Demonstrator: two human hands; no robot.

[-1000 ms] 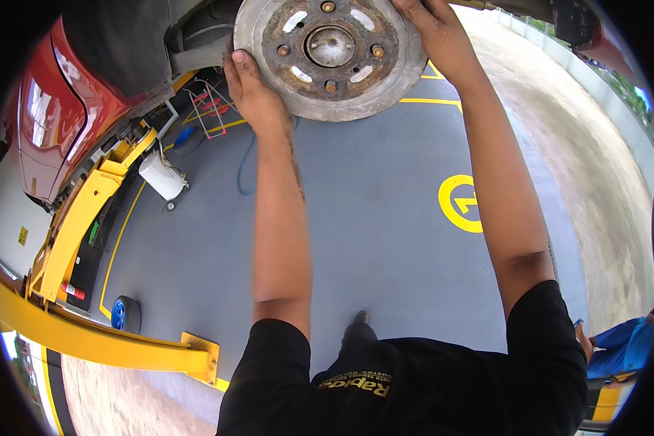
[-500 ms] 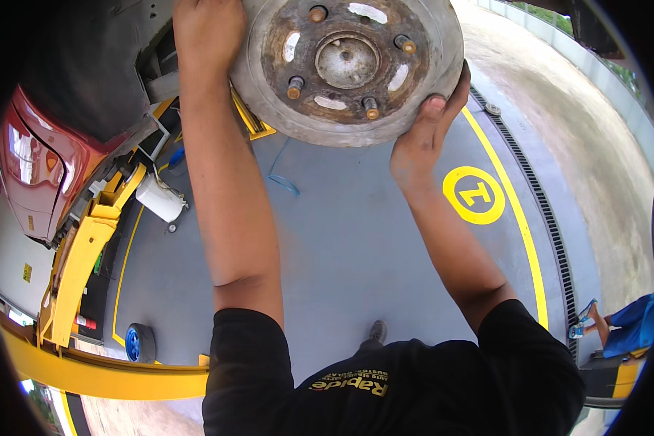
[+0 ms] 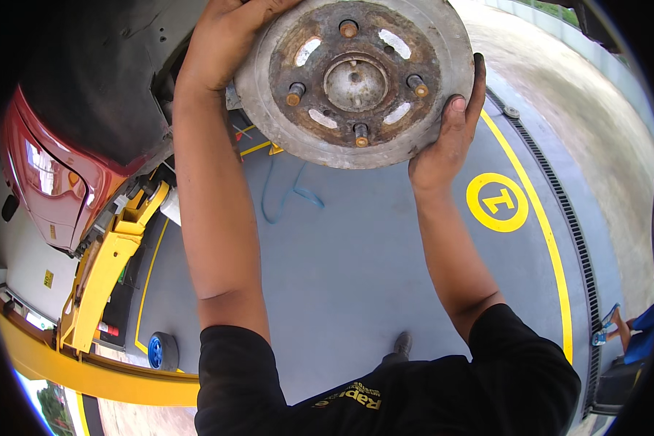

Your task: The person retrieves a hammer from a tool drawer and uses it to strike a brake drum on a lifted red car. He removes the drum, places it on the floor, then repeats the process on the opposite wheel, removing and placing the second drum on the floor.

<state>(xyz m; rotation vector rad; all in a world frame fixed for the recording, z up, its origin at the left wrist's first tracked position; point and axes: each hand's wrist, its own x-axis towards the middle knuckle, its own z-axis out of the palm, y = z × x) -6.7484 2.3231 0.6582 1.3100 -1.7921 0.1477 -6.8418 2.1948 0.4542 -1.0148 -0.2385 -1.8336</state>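
Observation:
A worn brake disc [image 3: 436, 51] is at the top of the view, its face toward me. Its rusty centre [image 3: 356, 83] has a round hub cap and several wheel studs sticking out through it. My left hand [image 3: 221, 43] is closed on the disc's upper left edge; its fingertips run out of the picture at the top. On the right edge my right hand [image 3: 443, 149] grips the disc, thumb on the front face and fingers around the rim. What lies behind the disc is mostly hidden.
A red car's body [image 3: 51, 174] and dark wheel-arch lining [image 3: 102, 87] are at the left, above a yellow lift arm [image 3: 112, 254]. A blue-rimmed wheel [image 3: 163, 351] stands on the grey floor. A thin blue hose [image 3: 305, 195] lies below the disc. At far right a person's leg [image 3: 618, 327] shows.
The disc has turned clockwise and sits lower in the view. My left hand has come down and right along its upper left edge. My right hand keeps its hold on the rim.

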